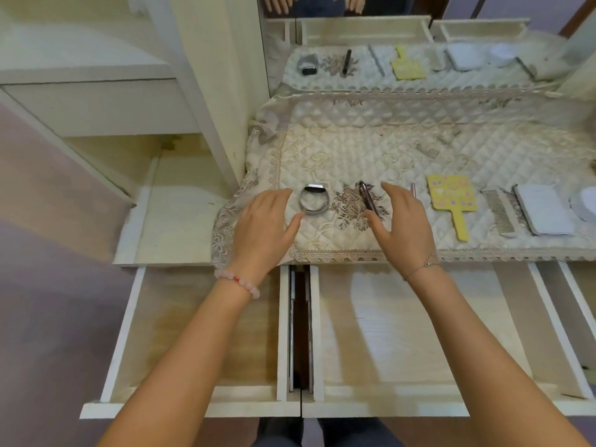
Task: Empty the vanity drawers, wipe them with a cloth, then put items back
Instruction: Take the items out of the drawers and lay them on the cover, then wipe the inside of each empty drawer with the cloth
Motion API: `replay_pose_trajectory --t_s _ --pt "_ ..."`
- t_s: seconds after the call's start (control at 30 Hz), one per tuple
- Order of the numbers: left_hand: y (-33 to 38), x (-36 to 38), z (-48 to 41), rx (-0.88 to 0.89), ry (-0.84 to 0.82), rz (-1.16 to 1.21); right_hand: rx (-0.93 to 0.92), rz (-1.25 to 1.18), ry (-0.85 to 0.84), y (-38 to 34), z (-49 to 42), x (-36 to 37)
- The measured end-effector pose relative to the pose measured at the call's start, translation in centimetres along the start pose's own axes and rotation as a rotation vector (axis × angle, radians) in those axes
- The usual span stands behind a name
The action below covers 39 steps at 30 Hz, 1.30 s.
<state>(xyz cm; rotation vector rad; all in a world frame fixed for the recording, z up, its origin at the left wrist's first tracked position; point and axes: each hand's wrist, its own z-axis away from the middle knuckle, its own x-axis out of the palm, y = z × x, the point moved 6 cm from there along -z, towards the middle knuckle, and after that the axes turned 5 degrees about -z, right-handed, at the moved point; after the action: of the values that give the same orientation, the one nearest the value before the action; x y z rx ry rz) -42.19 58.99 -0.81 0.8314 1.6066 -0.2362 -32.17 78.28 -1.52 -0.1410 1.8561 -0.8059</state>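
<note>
Drawers (pixel 206 333) out and bare below the quilted cloth (pixel 371 137); probably put-back starting, can't tell if wiped. Left hand (pixel 264 221) spread, holding nothing, just beside wrist band (pixel 314 201) at cloth's front-left. Right hand (pixel 403 221) spread, holding nothing, by pen (pixel 367 200). Next: pinch each, lower into a drawer.

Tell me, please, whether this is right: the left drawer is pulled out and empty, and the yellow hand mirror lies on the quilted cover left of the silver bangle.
Not quite: the head view shows the yellow hand mirror lying right of the silver bangle. The rest stands: the left drawer is pulled out and empty, and the mirror is on the quilted cover.
</note>
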Motion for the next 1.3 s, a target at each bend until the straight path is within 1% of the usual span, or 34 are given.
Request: replay_pose_trajectory --t_s 0.17,0.3,0.43,0.77,0.97,1.17,1.3 --pt "0.5 -2.7 2.3 0.075 0.021 -0.082 -0.105 0.016 0.013 -3.1 2.6 -1.5" --pt "0.3 -4.3 4.2 0.102 0.008 -0.103 -0.120 0.045 -0.007 -4.6 4.6 -2.1" --pt "0.2 -5.7 6.1 0.114 0.038 -0.102 -0.145 0.059 -0.006 -6.0 6.5 -2.6" --pt "-0.6 -8.1 8.9 0.126 0.036 -0.140 -0.181 0.069 0.026 -8.8 9.2 -2.4" --pt "-3.0 -10.8 12.1 0.005 0.079 -0.200 -0.263 0.039 -0.047 -11.5 9.6 -1.0" --pt "-3.9 -14.7 16.3 -0.209 0.193 -0.297 -0.458 -0.040 -0.112 -15.6 8.5 -0.8" --pt "-3.5 -16.8 21.2 -0.415 0.251 -0.360 -0.616 -0.086 -0.227 -18.6 9.3 -0.1"
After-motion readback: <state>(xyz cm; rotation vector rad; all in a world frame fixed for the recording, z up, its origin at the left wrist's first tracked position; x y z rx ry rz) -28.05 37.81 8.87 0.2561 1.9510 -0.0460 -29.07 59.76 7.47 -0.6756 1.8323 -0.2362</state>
